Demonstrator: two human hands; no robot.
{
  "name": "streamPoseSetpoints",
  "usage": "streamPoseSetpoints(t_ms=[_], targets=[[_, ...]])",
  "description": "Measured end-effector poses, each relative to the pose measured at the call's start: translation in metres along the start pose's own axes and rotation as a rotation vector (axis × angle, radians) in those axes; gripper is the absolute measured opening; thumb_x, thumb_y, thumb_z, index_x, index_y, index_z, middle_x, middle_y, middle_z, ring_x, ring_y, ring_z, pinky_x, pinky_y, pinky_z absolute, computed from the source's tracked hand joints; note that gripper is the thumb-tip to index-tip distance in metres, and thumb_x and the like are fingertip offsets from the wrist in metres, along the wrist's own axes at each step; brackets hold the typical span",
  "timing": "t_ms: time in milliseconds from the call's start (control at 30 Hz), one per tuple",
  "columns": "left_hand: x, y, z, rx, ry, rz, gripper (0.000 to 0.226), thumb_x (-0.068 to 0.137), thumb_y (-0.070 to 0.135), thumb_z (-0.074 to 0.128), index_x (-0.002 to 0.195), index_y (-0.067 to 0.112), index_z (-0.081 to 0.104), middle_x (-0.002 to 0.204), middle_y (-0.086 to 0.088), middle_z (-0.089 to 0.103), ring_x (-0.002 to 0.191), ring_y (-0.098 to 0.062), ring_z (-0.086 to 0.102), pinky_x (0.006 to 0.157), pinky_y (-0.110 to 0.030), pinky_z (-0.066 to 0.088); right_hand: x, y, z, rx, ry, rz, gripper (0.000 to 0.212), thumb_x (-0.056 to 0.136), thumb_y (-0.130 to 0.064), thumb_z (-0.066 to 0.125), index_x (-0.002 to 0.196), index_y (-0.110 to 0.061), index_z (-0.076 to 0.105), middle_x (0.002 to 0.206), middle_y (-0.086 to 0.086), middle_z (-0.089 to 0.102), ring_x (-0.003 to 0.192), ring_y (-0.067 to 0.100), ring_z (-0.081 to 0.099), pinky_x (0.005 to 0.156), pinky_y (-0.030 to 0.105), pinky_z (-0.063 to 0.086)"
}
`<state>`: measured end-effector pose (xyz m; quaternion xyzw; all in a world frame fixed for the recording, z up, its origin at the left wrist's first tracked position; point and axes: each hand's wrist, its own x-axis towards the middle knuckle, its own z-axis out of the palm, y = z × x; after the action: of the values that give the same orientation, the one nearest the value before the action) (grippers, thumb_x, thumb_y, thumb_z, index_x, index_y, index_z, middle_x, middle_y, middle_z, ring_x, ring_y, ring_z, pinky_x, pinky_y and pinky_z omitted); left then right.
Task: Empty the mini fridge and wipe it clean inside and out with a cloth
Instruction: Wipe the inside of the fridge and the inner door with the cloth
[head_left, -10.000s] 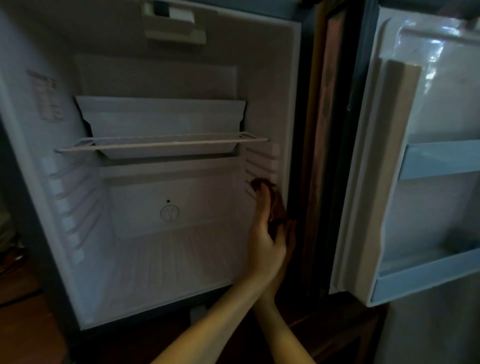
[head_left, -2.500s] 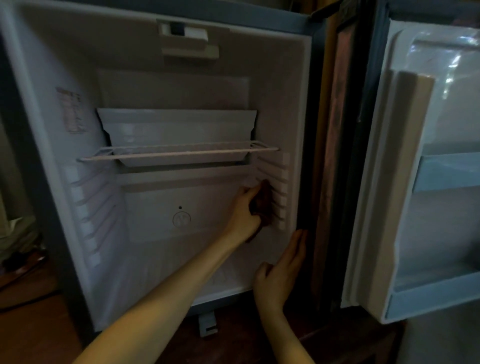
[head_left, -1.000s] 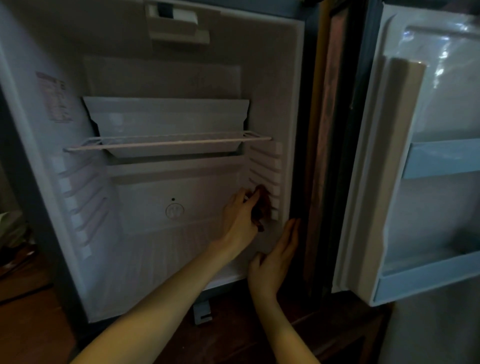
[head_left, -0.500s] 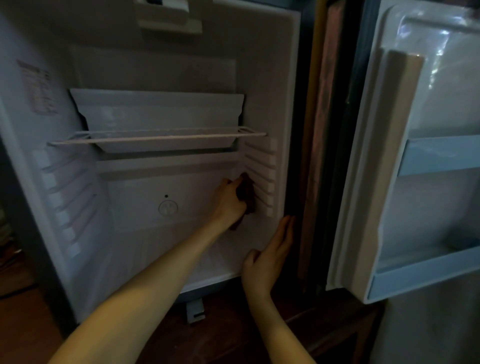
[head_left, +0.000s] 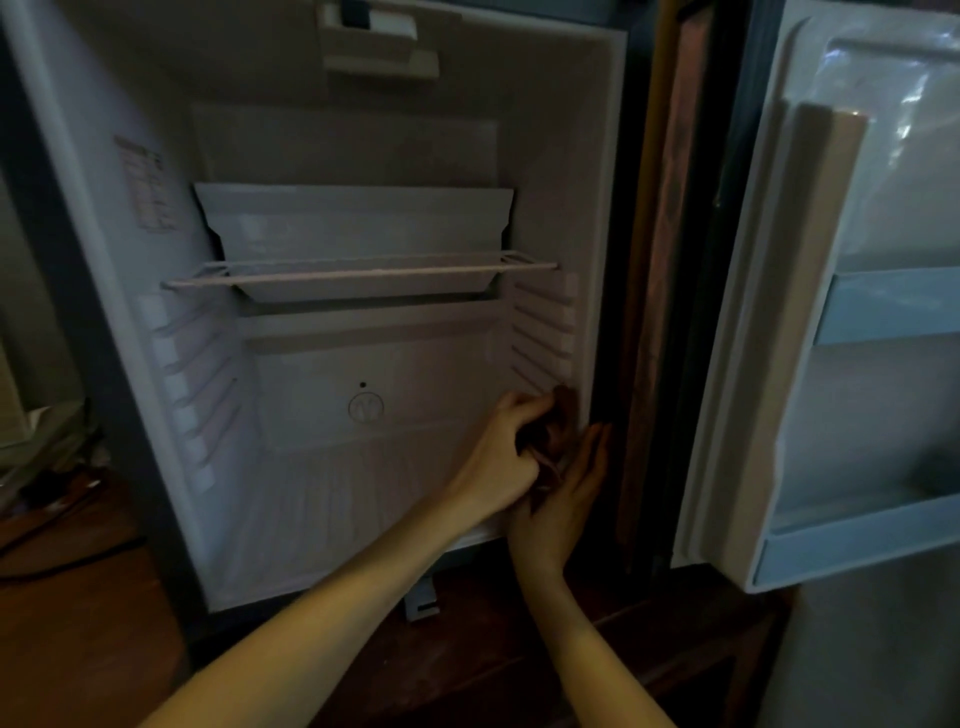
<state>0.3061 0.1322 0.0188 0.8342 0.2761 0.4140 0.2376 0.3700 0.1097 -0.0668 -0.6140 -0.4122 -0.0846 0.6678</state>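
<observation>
Moved lower and forward since before, leaving open room under the wire shelf (head_left: 358, 274) at left; left hand (head_left: 506, 460) bunched round brown cloth (head_left: 561, 415), low on the mini fridge (head_left: 566, 208) right wall; right hand (head_left: 566, 493) flat, fingers straight, against the front edge just beside; door (head_left: 779, 312) wide open beyond.

I am in a dim domestic room, a home or perhaps a hotel room; I cannot tell which. A mini fridge (head_left: 343, 156) stands at 12 o'clock on a dark wooden surface (head_left: 78, 639), with a wooden panel (head_left: 660, 270) just beside it at 2 o'clock. At 9 o'clock lie loose clutter (head_left: 47, 441) and a black cable (head_left: 67, 560).
</observation>
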Motion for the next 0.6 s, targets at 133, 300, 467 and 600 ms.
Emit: streamPoseSetpoints(t_ms=[133,300,467,600], targets=[[-0.01,-0.021,0.006,0.11,-0.043,-0.011,0.069,0.079,-0.002,0.066,0.141,0.021,0.047,0.124,0.008,0.046,0.114,-0.011,0.052,0.088,-0.001,0.033,-0.001,-0.001,-0.002,-0.028,-0.042,0.037,0.111,0.076,0.006,0.071,0.152,-0.027,-0.002,0.157,-0.012,-0.005,0.144,0.007,0.004,0.115,0.026,0.007],[0.003,-0.025,0.008,0.332,-0.033,0.008,0.077,0.086,0.011,0.067,0.15,0.03,0.028,0.124,0.001,0.043,0.106,-0.014,0.047,0.086,-0.019,0.044,0.0,-0.003,-0.002,-0.042,-0.02,0.042,0.105,0.079,0.011,0.063,0.152,-0.027,-0.003,0.156,-0.011,-0.004,0.144,0.008,0.006,0.114,0.022,0.005],[0.043,-0.04,0.0,0.486,-0.045,-0.163,0.076,0.088,0.023,0.064,0.151,0.028,0.024,0.125,-0.012,0.044,0.108,-0.03,0.051,0.091,-0.034,0.047,0.0,-0.005,-0.001,-0.001,0.02,0.051,0.105,0.075,0.019,0.051,0.151,-0.031,-0.001,0.155,-0.013,0.0,0.144,0.009,0.01,0.114,0.028,0.016],[0.061,-0.046,-0.004,0.517,-0.067,-0.231,0.064,0.087,0.023,0.061,0.146,0.021,0.035,0.123,-0.015,0.045,0.108,-0.036,0.051,0.09,-0.039,0.047,0.0,-0.003,0.003,-0.007,0.044,0.043,0.106,0.072,0.021,0.049,0.152,-0.03,0.0,0.155,-0.013,0.002,0.142,0.007,0.009,0.115,0.03,0.016]])
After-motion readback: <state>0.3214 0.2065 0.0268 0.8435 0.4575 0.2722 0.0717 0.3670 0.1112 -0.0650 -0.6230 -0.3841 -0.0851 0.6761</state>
